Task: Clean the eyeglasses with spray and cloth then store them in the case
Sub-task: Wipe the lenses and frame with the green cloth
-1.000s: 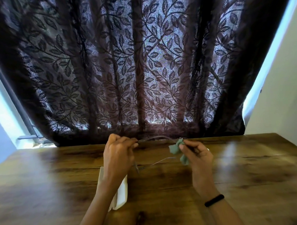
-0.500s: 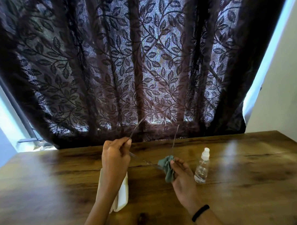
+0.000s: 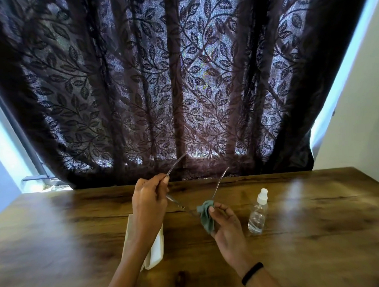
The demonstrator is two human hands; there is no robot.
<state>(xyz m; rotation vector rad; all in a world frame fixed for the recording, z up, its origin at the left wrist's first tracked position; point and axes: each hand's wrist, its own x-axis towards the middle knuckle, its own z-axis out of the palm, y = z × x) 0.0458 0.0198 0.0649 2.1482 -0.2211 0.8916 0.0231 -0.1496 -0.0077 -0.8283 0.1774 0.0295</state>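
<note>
Thin metal-framed eyeglasses (image 3: pixel 179 205) hang above the wooden table (image 3: pixel 80 233), their temples pointing up and away toward the curtain. My left hand (image 3: pixel 148 200) pinches the frame at its left hinge. My right hand (image 3: pixel 224 222) pinches a small green cloth (image 3: pixel 205 217) around the right lens. A clear spray bottle (image 3: pixel 258 215) with a white cap stands upright on the table just right of my right hand. The white glasses case (image 3: pixel 154 252) lies on the table under my left forearm, partly hidden.
A dark leaf-patterned lace curtain (image 3: pixel 182 90) hangs along the table's far edge. A pale wall (image 3: pixel 359 116) rises at the right. A black band (image 3: pixel 252 273) sits on my right wrist.
The glasses turned from lying flat between my hands to temples pointing up. My right hand dropped lower and left with the cloth, uncovering the spray bottle.
</note>
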